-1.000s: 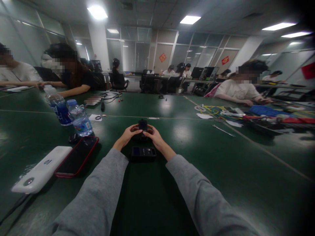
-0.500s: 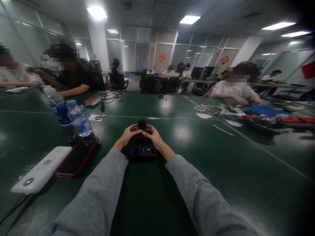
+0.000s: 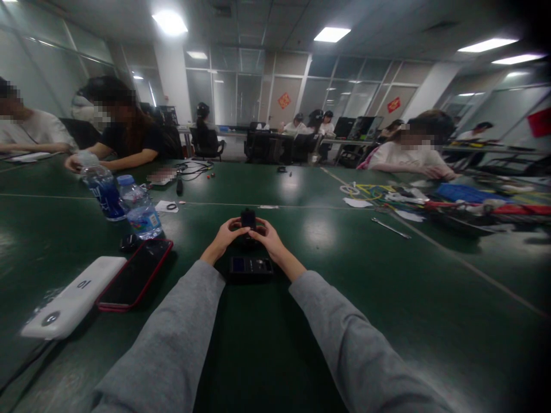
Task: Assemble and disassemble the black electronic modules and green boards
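Observation:
Between my two hands is a small black device [image 3: 248,219], its dark front facing me; it may be an action camera, but its kind is not clear. My left hand [image 3: 226,236] closes on its left side, thumb across the lower front. From the right, my right hand [image 3: 267,236] grips it the same way, and the thumbs nearly meet. The fingers behind it are mostly hidden. Just below the hands, a black box-shaped device [image 3: 251,266] with a dark screen on its left half lies on the green table [image 3: 262,344].
At the left are a white power bank [image 3: 73,298] with a cable, a red-edged phone [image 3: 136,275], a small black case [image 3: 128,242] and two bottles [image 3: 140,209]. A wrench [image 3: 391,228] and tangled cables [image 3: 379,192] lie right. People sit across the table.
The black device in my hands has tilted slightly; my hands have barely moved. Across the table at left, a person's arm has drawn back from the neighbour.

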### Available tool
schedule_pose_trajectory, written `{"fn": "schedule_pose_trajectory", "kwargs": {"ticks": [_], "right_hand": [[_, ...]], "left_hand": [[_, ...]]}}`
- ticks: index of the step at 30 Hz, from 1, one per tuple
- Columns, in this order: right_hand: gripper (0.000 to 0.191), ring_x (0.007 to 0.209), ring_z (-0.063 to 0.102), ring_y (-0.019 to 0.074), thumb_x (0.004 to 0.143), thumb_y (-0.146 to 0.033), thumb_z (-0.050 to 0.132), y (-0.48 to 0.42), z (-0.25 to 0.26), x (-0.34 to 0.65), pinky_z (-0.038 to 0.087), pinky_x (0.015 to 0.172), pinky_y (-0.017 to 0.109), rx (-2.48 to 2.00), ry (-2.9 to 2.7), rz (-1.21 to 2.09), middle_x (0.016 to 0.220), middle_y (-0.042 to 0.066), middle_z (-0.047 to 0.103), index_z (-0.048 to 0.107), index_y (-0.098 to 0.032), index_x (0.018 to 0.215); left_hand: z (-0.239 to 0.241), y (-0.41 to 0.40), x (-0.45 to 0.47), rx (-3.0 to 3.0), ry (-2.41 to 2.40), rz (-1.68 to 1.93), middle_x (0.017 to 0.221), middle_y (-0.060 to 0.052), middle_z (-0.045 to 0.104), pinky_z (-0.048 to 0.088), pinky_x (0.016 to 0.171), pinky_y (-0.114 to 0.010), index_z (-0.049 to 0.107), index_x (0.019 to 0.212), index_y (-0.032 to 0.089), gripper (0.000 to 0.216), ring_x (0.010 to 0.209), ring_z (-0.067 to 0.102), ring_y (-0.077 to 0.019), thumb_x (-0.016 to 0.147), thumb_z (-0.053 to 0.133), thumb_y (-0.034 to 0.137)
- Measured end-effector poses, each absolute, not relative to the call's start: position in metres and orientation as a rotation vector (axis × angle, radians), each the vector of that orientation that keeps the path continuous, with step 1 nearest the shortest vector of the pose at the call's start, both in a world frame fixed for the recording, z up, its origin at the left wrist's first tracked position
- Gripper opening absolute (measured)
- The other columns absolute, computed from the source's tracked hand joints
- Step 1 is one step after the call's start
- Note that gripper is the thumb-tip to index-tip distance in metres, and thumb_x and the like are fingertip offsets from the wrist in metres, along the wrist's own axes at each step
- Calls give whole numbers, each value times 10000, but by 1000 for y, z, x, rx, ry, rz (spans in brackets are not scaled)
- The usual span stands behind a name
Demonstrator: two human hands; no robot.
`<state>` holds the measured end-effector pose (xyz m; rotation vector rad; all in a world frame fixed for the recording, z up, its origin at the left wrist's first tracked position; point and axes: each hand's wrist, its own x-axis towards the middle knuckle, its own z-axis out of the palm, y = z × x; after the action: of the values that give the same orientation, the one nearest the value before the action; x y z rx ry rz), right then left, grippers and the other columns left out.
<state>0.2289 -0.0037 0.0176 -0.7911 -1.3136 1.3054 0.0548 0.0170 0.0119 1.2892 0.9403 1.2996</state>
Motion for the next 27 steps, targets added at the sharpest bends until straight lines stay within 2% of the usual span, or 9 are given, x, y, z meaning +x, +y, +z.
{"fn": "schedule_pose_trajectory", "kwargs": {"ticks": [12, 27], "right_hand": [[686, 977, 604, 240, 632, -376, 860, -3, 15, 231, 471, 920, 397, -784, -1281, 1319, 967, 39, 647, 538, -224, 1218], [678, 976, 608, 237, 638, -375, 863, -4, 17, 231, 470, 931, 399, -761, -1299, 1342, 977, 37, 651, 538, -233, 1216]], "left_hand": [[9, 21, 50, 1264, 853, 1251, 1125, -120, 663, 400, 1011, -426, 625, 1173, 143, 614, 1083, 599, -248, 629, 831, 339], [6, 23, 49, 1226, 795, 1254, 1079, -109, 673, 401, 1001, -408, 635, 1159, 145, 574, 1014, 617, -215, 641, 828, 302]]}}
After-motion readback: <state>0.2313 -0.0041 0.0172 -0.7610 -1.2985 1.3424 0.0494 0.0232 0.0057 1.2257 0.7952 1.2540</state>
